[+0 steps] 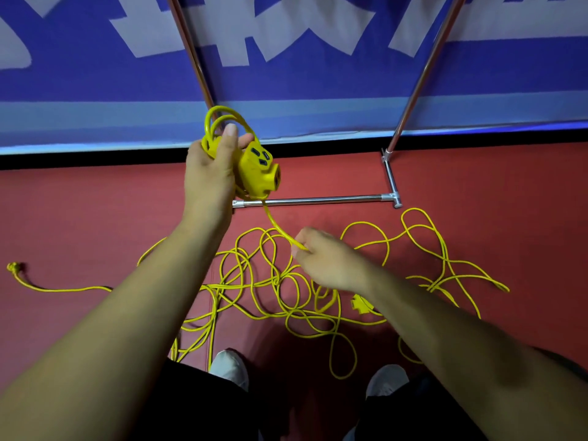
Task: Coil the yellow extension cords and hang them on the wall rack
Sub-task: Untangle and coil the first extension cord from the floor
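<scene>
Head view looks down over both forearms at a red floor. The left hand, just above the centre of the frame, grips a yellow socket block together with a few gathered loops of cord that arch above its knuckles; its fingers are curled round the loops and the block's rear, and the block's dark outlets face the camera. From under the block a strand of cord runs down and right to the right hand, right of centre; its fingers are closed narrowly, pinching that strand.

The rest of the yellow cord lies in a loose tangle across the floor in the lower middle, spreading towards the right edge; one end trails left to a plug at the far left of the frame; a second socket block lies on the floor just under the right wrist.

A chrome rack stands beyond the tangle, its base bar on the floor behind the left hand and two uprights rising to the top of the frame against a blue banner with white shapes. Two pale shoes show at the bottom centre.
</scene>
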A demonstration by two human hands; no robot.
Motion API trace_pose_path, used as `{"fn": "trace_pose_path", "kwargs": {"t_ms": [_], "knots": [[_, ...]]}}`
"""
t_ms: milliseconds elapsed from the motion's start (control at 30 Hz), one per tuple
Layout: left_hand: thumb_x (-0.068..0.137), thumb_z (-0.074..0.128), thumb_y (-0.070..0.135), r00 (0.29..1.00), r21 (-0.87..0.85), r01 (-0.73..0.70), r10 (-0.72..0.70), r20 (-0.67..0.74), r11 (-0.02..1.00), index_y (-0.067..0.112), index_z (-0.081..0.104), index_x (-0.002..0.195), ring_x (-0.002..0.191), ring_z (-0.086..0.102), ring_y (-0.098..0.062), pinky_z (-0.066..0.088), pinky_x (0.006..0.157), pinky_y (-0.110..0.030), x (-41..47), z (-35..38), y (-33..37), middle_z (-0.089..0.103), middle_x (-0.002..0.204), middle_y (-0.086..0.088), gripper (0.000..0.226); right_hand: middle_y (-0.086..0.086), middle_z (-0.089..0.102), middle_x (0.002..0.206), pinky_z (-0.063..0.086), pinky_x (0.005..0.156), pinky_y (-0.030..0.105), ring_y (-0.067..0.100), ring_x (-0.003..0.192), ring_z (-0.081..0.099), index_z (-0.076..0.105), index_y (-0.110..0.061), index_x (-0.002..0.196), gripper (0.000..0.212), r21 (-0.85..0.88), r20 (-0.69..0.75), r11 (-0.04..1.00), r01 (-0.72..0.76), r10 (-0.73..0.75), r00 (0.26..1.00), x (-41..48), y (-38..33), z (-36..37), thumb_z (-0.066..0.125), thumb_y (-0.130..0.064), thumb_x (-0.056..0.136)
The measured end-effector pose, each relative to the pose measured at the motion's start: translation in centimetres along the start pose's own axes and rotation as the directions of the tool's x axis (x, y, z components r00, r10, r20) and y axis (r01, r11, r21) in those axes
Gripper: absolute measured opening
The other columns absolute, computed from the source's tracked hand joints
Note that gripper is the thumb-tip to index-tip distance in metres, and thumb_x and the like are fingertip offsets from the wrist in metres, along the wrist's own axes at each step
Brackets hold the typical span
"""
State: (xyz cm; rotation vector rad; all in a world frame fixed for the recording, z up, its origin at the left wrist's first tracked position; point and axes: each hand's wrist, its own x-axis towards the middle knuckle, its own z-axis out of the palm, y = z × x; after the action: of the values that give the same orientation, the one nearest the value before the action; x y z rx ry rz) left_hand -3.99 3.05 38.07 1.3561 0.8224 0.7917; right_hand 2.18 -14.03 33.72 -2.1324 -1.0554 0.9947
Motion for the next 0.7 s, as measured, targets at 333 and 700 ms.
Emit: {"fn": "trace_pose_path", "kwargs": {"t_ms": [333,700], "knots": [[0.084,0.076,0.044,0.949,0.59,-0.314,0.27,0.165,0.744,0.011,0.044,0.093,0.059,0.041,-0.009,0.028,0.056,-0.029,-0.9,0.1,-1.3,0.047,0.072,0.011,0.046,0.007,0.067,0.112,0.04,0.056,0.026,0.017,0.061,0.051,0.044,-0.01,0.14,0.059,0.669,0.369,0.744,0.004,-0.336,0.866,-1.9,-1.0,-4.3,0.056,0.003,0.084],[0.076,0.039,0.089,0.838,0.609,-0.205,-0.184,0.513,0.766,0.002,0.046,0.093,0.059,0.051,-0.01,0.045,0.06,-0.038,-1.5,0.6,-2.0,0.059,0.066,0.002,0.089,0.013,0.075,0.087,0.027,0.048,0.029,0.015,0.05,0.033,0.055,-0.01,0.1,0.016,0.614,-0.27,0.741,0.271,-0.125,0.955,-0.9,0.0,-7.5,0.061,0.002,0.091]]}}
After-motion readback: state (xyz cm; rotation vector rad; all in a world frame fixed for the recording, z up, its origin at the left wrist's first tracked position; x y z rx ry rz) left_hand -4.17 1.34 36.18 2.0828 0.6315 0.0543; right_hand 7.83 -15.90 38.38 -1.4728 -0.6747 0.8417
